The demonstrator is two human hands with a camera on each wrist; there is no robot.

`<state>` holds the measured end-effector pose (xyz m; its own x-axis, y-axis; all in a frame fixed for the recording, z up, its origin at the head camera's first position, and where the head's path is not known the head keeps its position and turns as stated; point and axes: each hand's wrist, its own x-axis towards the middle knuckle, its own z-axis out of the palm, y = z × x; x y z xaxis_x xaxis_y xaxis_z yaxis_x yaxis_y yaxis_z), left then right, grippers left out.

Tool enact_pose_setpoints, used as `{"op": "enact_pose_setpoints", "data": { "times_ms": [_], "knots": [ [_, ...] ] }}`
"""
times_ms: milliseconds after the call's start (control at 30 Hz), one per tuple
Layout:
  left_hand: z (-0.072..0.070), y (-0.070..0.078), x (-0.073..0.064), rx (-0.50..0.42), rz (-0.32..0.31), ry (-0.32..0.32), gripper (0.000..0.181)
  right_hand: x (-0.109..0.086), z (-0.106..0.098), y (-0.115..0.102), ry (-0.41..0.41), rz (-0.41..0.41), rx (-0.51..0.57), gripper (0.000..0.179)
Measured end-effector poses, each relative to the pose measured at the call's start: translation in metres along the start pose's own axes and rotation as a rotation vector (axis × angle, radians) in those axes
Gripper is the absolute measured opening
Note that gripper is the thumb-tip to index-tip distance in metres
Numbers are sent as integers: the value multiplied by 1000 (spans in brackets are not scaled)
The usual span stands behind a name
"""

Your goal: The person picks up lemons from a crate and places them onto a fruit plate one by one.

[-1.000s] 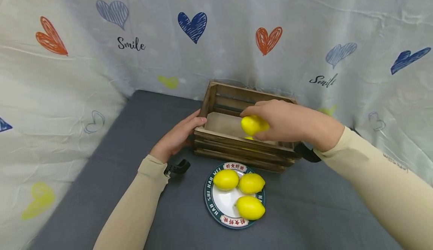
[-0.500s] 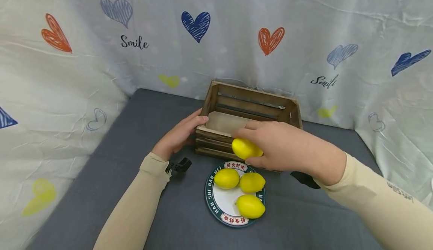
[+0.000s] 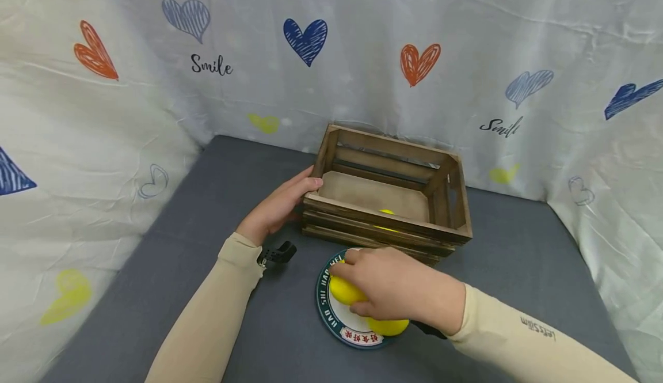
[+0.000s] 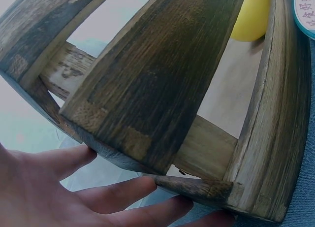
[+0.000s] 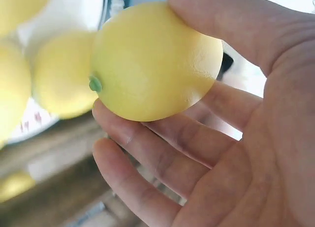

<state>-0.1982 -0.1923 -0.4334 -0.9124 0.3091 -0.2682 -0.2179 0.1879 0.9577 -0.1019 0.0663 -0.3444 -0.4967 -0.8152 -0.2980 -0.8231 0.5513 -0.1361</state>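
Note:
My right hand [image 3: 396,288] holds a yellow lemon [image 5: 152,64] with a small green stem end between thumb and fingers, close over the plate [image 3: 323,305]. On that round white plate with a dark green rim, one lemon [image 3: 388,327] shows below the hand; the hand covers the others. Several lemons [image 5: 64,74] sit beyond the held one in the right wrist view. At the slatted wooden crate [image 3: 336,216], my left hand [image 3: 274,204] grips the left end, thumb over the rim and fingers [image 4: 123,195] against the outside. Inside lies another lemon [image 3: 387,211], partly behind the front slats.
A dark grey cloth [image 3: 248,175] covers the table. Just behind the crate hangs a white curtain [image 3: 357,89] printed with hearts and words. Black straps [image 3: 279,253] show at the wrists.
The right hand has carried its lemon out of the crate, over the front wall and down toward me to the plate. My left hand has kept its hold on the crate.

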Motion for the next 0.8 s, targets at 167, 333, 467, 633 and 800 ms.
{"op": "enact_pose_setpoints", "data": {
  "times_ms": [167, 333, 467, 633, 800],
  "knots": [
    [1, 0, 0, 7, -3, 5, 87, 6, 19, -7, 34, -20, -26, 53],
    [1, 2, -2, 14, 8, -4, 86, 10, 31, -10, 86, -32, -37, 51],
    [1, 3, -3, 18, 12, -3, 86, 13, 36, -12, 74, -30, -36, 52],
    [1, 3, -3, 23, 12, -2, 87, 15, 43, -11, 46, -20, -28, 51],
    [0, 3, -3, 12, 7, 0, 87, 18, 49, -10, 22, -8, -27, 52]
  ]
}}
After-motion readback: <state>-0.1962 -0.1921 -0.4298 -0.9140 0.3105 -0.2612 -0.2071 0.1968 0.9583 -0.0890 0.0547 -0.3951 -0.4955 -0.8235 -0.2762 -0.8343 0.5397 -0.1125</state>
